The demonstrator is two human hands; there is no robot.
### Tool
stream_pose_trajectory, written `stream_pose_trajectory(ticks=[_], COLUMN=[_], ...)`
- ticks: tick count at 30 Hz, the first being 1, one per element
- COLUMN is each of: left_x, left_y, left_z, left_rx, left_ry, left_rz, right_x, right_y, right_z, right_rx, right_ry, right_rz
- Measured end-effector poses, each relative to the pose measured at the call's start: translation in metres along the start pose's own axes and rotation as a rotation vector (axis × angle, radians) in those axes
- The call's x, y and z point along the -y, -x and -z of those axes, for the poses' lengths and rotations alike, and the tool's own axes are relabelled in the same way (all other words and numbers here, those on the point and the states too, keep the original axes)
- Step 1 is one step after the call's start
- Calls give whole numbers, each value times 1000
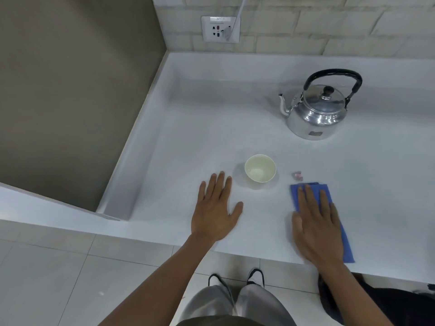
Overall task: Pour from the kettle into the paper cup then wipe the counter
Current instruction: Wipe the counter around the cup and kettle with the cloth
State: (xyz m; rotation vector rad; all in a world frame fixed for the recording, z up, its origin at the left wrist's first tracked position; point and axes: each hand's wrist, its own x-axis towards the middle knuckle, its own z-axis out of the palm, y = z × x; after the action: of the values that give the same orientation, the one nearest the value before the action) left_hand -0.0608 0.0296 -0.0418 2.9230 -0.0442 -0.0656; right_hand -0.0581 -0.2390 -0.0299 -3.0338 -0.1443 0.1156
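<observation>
A shiny metal kettle (316, 111) with a black arched handle stands upright at the back right of the white counter (188, 128), spout to the left. A pale paper cup (260, 171) stands upright nearer the front, with a little liquid visible at its bottom. My left hand (216, 210) lies flat and open on the counter just left of the cup, not touching it. My right hand (317, 222) lies flat, fingers spread, on a folded blue cloth (344, 241) to the right of the cup.
A small pinkish scrap (297, 175) lies between cup and cloth. The counter ends in a brown side wall (70, 90) on the left and a tiled back wall with a socket (220, 28) and a plugged cable. A dark bag (388, 304) sits on the floor at right.
</observation>
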Motion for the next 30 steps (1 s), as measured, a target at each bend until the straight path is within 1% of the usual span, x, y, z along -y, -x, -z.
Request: stream_pose_trajectory(ticks=[4, 6, 8, 10, 12, 14, 16, 18, 21, 25, 27, 30], left_x=[-1, -2, -4, -3, -3, -2, 0, 0, -1, -2, -1, 1], left_y=[0, 0, 0, 0, 0, 1, 1, 1, 1, 0, 0, 0], left_z=[-1, -2, -3, -2, -2, -2, -3, -3, -4, -3, -3, -3], left_rx=[0, 0, -4, -8, -23, -28, -43, -49, -51, -29, -24, -16], left_ry=[-6, -10, -11, -8, -12, -10, -11, -9, -12, -22, -31, -36], left_rz=[2, 9, 11, 9, 3, -4, -11, -11, -11, -6, -3, -2], right_x=[-43, -38, -21, 1, 19, 23, 13, -6, -24, -2, 16, 31], right_y=[-36, -52, -60, -55, -36, -12, 1, -12, -55, -95, -93, -60], right_z=[6, 9, 9, 8, 3, -2, -2, 2, 5, 8, 7, 1], right_rx=[-22, -19, -12, -4, -2, -1, 7, 1, -27, -19, -7, -10], right_ry=[-18, -25, -38, -54, -32, -8, -8, -26, -32, -64, -73, -39], right_rz=[-175, -237, -254, -223, -141, -36, 14, -11, -132, -250, -195, -28])
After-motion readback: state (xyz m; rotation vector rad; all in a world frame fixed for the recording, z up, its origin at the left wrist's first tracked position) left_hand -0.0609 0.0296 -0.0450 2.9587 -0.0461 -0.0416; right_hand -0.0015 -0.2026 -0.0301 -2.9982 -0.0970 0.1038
